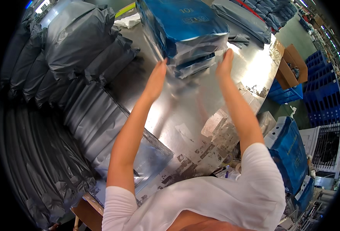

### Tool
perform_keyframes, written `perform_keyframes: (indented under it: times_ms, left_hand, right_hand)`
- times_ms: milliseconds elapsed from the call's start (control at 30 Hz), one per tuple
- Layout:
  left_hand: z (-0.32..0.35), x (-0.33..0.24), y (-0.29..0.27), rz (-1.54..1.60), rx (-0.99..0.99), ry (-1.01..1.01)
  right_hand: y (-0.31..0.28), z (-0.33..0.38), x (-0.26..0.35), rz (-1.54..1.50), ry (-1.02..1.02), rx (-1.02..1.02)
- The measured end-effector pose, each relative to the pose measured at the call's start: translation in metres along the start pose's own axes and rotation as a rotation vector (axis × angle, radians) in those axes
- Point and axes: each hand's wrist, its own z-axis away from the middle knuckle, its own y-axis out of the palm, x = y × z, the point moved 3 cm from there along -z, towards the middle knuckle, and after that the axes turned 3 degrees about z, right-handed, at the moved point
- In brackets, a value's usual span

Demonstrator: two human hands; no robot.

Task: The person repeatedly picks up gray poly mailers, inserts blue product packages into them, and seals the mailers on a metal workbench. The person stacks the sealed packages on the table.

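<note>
Stacked blue packets squared between left hand and right hand — palms flat, fingers straight, gripping nothing — on metal table.

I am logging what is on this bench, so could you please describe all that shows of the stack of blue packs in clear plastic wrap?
The stack of blue packs in clear plastic wrap stands on the far part of the shiny metal table. It holds several flat, glossy deep-blue packs, their near ends wrapped in pale translucent film. The left hand and right hand, both open and flat, flank its near lower layers, at or very near their edges.
</note>
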Motion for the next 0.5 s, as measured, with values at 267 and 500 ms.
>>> perform_keyframes:
  times_ms: [267, 500]
  left_hand:
    - [0.256, 0.053, -0.138, -1.305, 0.056, -0.649]
    - [0.359, 0.091, -0.194, -1.063, -0.153, -0.742]
  right_hand:
    - [0.053, 0.039, -0.121, -0.453, 0.552, 0.121]
    - [0.065, -0.062, -0.165, -0.259, 0.529, 0.056]
